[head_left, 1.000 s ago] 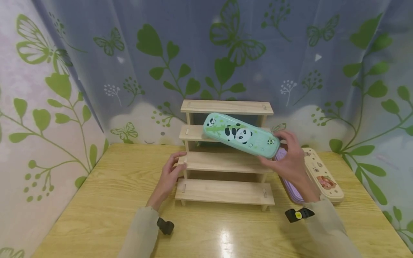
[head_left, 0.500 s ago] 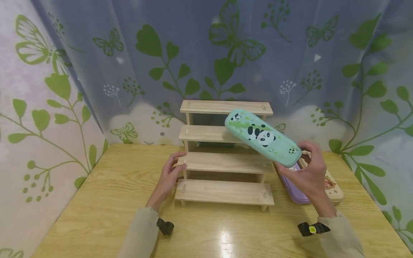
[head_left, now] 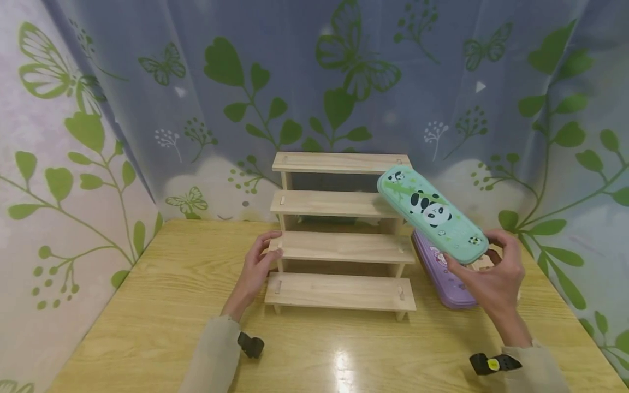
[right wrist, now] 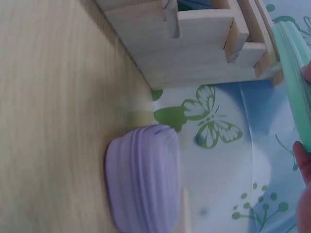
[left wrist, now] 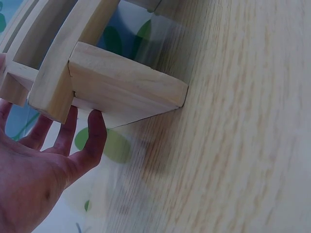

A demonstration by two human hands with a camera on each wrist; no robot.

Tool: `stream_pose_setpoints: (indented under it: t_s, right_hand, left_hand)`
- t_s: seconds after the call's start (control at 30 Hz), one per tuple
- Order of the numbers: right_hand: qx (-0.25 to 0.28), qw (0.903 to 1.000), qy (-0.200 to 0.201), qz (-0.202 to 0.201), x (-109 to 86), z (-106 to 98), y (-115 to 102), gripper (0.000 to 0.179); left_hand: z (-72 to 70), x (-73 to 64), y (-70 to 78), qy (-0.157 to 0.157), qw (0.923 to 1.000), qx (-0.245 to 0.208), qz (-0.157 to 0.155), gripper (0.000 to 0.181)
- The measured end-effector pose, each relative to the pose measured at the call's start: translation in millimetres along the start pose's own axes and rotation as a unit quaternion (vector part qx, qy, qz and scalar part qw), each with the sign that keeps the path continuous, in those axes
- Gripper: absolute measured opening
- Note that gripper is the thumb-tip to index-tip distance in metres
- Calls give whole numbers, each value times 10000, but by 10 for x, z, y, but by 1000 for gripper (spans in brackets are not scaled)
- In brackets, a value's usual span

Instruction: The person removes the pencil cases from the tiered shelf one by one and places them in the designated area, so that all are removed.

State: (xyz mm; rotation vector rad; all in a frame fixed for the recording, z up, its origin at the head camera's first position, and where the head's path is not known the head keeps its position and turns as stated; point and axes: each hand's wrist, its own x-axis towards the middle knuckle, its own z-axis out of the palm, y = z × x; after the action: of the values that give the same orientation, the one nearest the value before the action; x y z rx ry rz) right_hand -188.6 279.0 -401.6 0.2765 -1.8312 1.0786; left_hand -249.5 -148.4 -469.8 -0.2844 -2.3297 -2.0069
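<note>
A mint-green pencil case (head_left: 432, 215) with panda pictures hangs in the air, tilted, over the right end of a stepped wooden display shelf (head_left: 339, 245). My right hand (head_left: 498, 281) pinches the case by its lower right end, thumb below and fingers above. My left hand (head_left: 253, 273) holds the left end of the shelf's second tier from the bottom. In the left wrist view, the fingers (left wrist: 97, 131) touch the wood beside the upright side panel. The right wrist view shows only the pencil case's zipped edge, at its right border.
A purple pencil case (head_left: 444, 278) lies on the wooden table (head_left: 196, 327), right of the shelf. Beside it a cream case (right wrist: 184, 211) is mostly hidden. A curtain with leaves and butterflies (head_left: 245, 109) stands behind and at both sides.
My right hand has carried the mint-green pencil case rightward, away from the shelf's middle, and the case has tilted more steeply. My left hand stays at the shelf.
</note>
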Motion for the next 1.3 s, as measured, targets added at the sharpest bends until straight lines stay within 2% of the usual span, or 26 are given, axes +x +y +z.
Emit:
stream_pose_setpoints:
  t_s: [0.2, 0.43, 0.63, 0.77, 0.97, 1.13, 1.3]
  right_hand:
    - [-153, 9983, 392, 407, -64, -120, 125, 78]
    - [-382, 9924, 687, 947, -154, -333, 522, 82]
    - [-764, 9826, 945, 1407, -180, -486, 572, 84]
    - [-907, 9738, 1093, 1779, -180, -569, 520, 80]
    - [-1427, 9612, 1161, 2056, -195, -662, 446, 76]
    - [-1861, 9510, 1120, 2201, -245, -781, 642, 78]
    - [-2057, 9451, 1034, 2318, -303, -935, 827, 78]
  left_hand:
    - [0, -3, -2, -25, 10000, 42, -34, 39]
    - [2, 7, 9, -20, 10000, -8, -4, 39]
    - [4, 9, 4, -30, 10000, -65, 48, 39]
    - [2, 3, 9, -21, 10000, -92, -8, 39]
    - [0, -5, 19, 6, 10000, -23, -23, 39]
    - [0, -5, 8, 22, 10000, 64, 7, 40]
    - [2, -6, -1, 31, 10000, 79, 26, 40]
